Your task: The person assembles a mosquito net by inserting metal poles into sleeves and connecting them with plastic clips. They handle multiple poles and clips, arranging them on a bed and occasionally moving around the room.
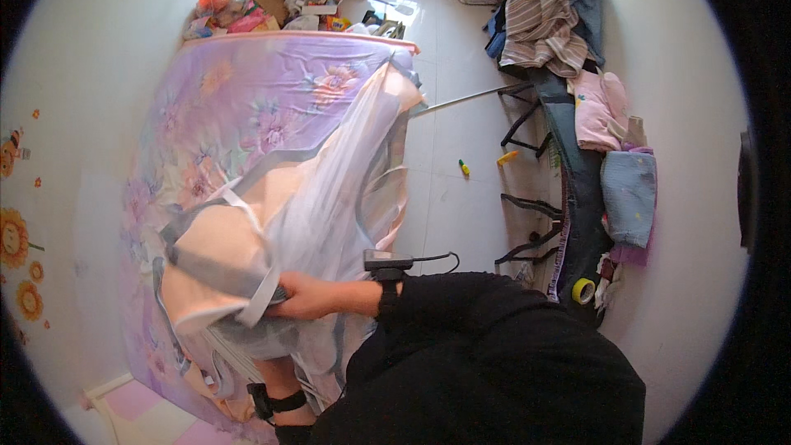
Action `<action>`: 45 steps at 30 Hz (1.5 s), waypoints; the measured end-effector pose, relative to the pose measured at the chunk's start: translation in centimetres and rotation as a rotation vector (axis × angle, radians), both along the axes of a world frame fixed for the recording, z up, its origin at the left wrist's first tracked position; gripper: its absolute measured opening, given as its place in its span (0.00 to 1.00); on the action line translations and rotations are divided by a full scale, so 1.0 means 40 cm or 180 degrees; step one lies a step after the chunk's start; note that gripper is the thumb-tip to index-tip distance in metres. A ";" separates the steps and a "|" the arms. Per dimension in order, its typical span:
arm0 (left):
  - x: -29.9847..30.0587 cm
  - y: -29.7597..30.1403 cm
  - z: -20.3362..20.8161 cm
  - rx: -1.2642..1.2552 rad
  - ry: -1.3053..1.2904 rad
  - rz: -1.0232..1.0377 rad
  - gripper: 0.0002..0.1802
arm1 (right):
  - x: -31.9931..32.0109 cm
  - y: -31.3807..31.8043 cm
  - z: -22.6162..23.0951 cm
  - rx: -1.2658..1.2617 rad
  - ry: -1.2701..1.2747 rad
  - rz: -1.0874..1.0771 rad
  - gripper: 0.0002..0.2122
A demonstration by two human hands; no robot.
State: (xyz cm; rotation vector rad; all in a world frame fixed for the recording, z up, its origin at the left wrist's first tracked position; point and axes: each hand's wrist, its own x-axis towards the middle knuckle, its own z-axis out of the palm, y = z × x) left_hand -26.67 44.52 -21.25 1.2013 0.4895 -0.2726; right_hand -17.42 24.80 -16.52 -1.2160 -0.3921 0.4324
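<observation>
A bundled mosquito net (325, 189) of white mesh, peach fabric and grey trim lies across a bed with a purple floral sheet (247, 91). My right hand (305, 295) is closed on the net, its fingers wrapped around the gathered fabric beside a white strap (262, 297). Below it, my left forearm (278, 375) reaches up under the gathered grey mesh. The net covers my left hand, so its fingers do not show. Next to my right hand, a peach panel (222, 251) bulges up, crossed by a grey band.
Bags and boxes (280, 0) are heaped beyond the bed. On the floor at right lie a green-yellow marker (464, 167) and an orange one (507, 157). A long dark bench (577, 189) along the right wall carries clothes (548, 12), folded cloths and yellow tape (583, 291).
</observation>
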 end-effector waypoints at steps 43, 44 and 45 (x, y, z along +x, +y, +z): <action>0.475 -0.654 0.439 0.2184 0.0490 0.1645 0.16 | 1.014 -1.583 -0.735 -0.4650 -0.1546 0.0825 0.08; 0.483 -0.664 0.428 0.2092 0.0495 0.1559 0.16 | 0.969 -1.700 -0.756 -0.4717 -0.1492 0.0619 0.08; 0.497 -0.674 0.414 0.2040 0.0476 0.1467 0.16 | 0.910 -1.808 -0.776 -0.4654 -0.1142 0.0451 0.08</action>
